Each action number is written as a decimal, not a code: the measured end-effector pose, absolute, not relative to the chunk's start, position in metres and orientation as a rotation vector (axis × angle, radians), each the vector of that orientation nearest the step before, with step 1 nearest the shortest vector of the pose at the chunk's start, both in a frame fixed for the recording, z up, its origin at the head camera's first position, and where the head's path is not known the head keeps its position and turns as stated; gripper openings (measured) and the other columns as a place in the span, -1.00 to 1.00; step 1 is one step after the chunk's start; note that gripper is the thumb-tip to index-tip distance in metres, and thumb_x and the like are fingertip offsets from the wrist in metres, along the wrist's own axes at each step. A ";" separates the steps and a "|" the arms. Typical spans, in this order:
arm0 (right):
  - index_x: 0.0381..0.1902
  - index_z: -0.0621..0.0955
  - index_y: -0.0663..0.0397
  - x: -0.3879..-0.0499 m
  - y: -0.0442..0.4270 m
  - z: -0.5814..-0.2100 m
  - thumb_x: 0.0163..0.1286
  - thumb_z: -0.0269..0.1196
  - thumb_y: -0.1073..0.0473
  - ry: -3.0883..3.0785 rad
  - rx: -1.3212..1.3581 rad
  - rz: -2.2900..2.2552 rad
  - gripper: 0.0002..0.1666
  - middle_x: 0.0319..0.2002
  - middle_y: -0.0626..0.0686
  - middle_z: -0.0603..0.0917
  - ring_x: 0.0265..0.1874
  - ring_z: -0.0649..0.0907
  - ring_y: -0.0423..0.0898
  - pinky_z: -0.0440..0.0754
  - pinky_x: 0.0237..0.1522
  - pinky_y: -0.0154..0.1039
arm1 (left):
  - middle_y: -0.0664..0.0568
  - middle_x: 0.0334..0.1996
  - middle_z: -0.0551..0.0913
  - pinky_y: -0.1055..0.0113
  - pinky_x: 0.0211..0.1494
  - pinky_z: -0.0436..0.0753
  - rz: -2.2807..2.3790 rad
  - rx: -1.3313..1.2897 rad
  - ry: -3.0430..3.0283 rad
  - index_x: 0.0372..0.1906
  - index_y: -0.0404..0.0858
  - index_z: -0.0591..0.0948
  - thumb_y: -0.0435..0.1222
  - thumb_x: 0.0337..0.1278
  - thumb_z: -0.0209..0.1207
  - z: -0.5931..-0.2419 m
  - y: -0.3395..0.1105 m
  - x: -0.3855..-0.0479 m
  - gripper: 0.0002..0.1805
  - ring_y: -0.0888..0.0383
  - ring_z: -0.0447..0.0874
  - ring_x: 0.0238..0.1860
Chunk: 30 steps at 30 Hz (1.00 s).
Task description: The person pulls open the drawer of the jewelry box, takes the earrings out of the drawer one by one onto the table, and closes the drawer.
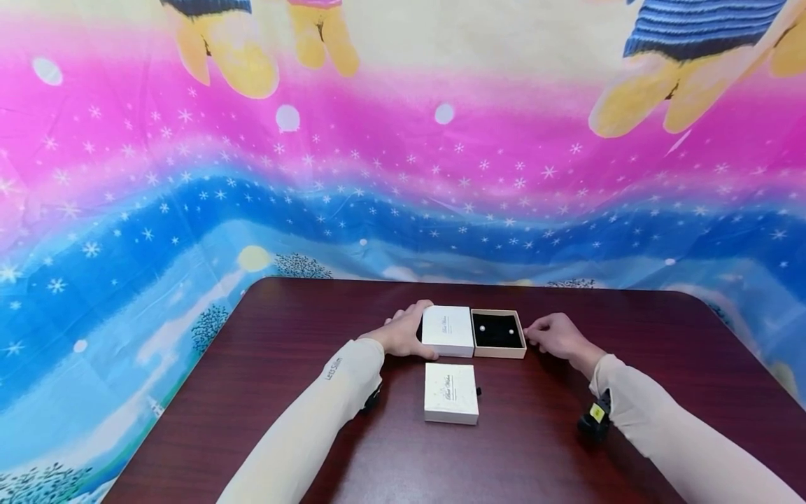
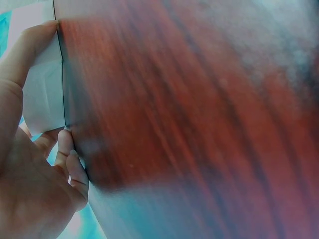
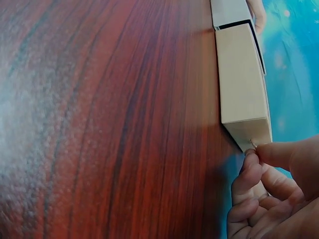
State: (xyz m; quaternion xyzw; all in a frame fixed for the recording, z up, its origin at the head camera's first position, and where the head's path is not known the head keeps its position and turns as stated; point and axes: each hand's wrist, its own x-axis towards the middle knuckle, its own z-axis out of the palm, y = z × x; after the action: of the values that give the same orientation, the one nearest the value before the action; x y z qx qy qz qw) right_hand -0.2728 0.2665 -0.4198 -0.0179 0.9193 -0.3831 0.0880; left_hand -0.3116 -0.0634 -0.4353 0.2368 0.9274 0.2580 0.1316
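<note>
A white box sleeve with small print lies flat on the table, and its drawer sticks out to the right. Inside the drawer, two pearl-like studs sit on a black pad. My left hand grips the sleeve from the left, thumb on the near side and fingers at the far side. At the drawer's right end, my right hand pinches a small pull tab between thumb and forefinger; the fingertips mostly hide the tab. A second printed white box lies closed in front, a dark tab at its right side.
The dark red wooden table has a rounded far edge. Behind it hangs a colourful printed cloth. A black wrist device is strapped to the right wrist.
</note>
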 end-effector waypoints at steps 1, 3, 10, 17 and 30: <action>-0.18 0.71 0.37 -0.273 0.267 -0.419 0.50 0.14 0.23 2.738 -0.059 -1.141 -0.71 -0.39 0.06 0.65 -0.41 0.58 -0.07 0.52 -0.32 -0.20 | -0.04 0.35 0.39 0.01 0.26 0.32 0.751 0.687 2.692 0.55 -0.07 0.06 0.04 -0.08 0.51 -0.435 -0.063 -0.312 0.16 -0.05 0.35 0.19; -0.20 0.70 0.38 -0.273 0.266 -0.418 0.50 0.14 0.22 2.742 -0.069 -1.141 -0.70 -0.40 0.06 0.65 -0.41 0.58 -0.06 0.52 -0.32 -0.20 | -0.04 0.35 0.39 0.00 0.27 0.32 0.754 0.687 2.690 0.55 -0.07 0.06 0.04 -0.08 0.51 -0.435 -0.063 -0.312 0.16 -0.05 0.35 0.19; -0.18 0.70 0.37 -0.273 0.268 -0.419 0.50 0.14 0.19 2.744 -0.065 -1.142 -0.68 -0.40 0.06 0.66 -0.41 0.59 -0.07 0.53 -0.32 -0.20 | -0.03 0.32 0.40 0.02 0.25 0.32 0.756 0.688 2.689 0.54 -0.06 0.07 0.05 -0.08 0.51 -0.435 -0.063 -0.312 0.14 -0.03 0.35 0.18; -0.13 0.71 0.40 -0.273 0.271 -0.419 0.51 0.17 0.15 2.736 -0.043 -1.161 -0.64 -0.36 0.13 0.69 -0.40 0.61 -0.06 0.55 -0.32 -0.17 | -0.04 0.31 0.41 0.03 0.21 0.32 0.763 0.692 2.688 0.54 -0.08 0.08 0.04 -0.09 0.51 -0.435 -0.063 -0.311 0.14 -0.02 0.35 0.14; -0.06 0.68 0.44 -0.276 0.275 -0.412 0.57 0.11 0.05 2.718 0.019 -1.212 -0.52 -0.28 0.14 0.71 -0.35 0.66 -0.08 0.61 -0.18 -0.13 | -0.04 0.32 0.40 0.02 0.22 0.32 0.771 0.690 2.690 0.54 -0.09 0.08 0.02 -0.09 0.52 -0.433 -0.063 -0.309 0.15 -0.02 0.35 0.17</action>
State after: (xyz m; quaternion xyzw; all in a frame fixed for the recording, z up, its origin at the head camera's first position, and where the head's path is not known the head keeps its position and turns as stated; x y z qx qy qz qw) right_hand -0.2756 0.2748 -0.4123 0.0063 0.9101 -0.4059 0.0829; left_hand -0.3095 -0.0628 -0.4331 0.2375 0.9254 0.2654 0.1295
